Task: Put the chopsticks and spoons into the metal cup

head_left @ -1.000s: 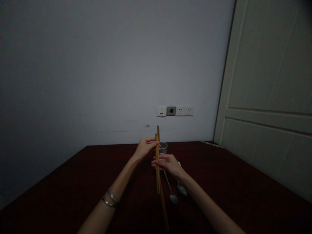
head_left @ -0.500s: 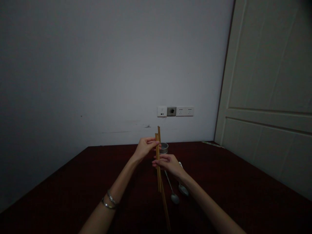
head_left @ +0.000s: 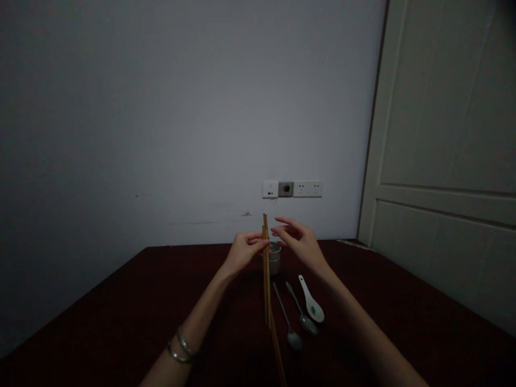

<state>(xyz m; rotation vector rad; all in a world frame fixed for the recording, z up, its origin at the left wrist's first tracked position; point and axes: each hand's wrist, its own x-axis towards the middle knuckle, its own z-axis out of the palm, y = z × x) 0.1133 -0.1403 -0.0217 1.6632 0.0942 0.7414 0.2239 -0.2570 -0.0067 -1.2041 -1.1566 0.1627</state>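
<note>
Several wooden chopsticks [head_left: 266,285] stand nearly upright in my left hand [head_left: 245,250], pinched near their upper ends between thumb and fingers. My right hand [head_left: 300,242] hovers just right of their tops, fingers apart and holding nothing. Behind the chopsticks stands a grey metal cup [head_left: 274,262], partly covered by them and by my left fingers. More chopsticks [head_left: 278,349] lie on the table below the held ones, running toward me. To their right lie a long-handled metal spoon [head_left: 294,339], a second metal spoon [head_left: 307,324] and a white soup spoon [head_left: 314,310] with a blue mark.
The dark red table [head_left: 121,312] reaches back to a grey wall [head_left: 201,134]. Sockets and a switch plate [head_left: 308,188] sit low on that wall. A pale panelled door [head_left: 443,161] borders the table on the right. A thin flat strip [head_left: 355,244] lies at the back right edge.
My right hand has let go of the chopsticks and moved up and to the right, its fingers opening. The white soup spoon and more of the cup now show. My left hand keeps its hold.
</note>
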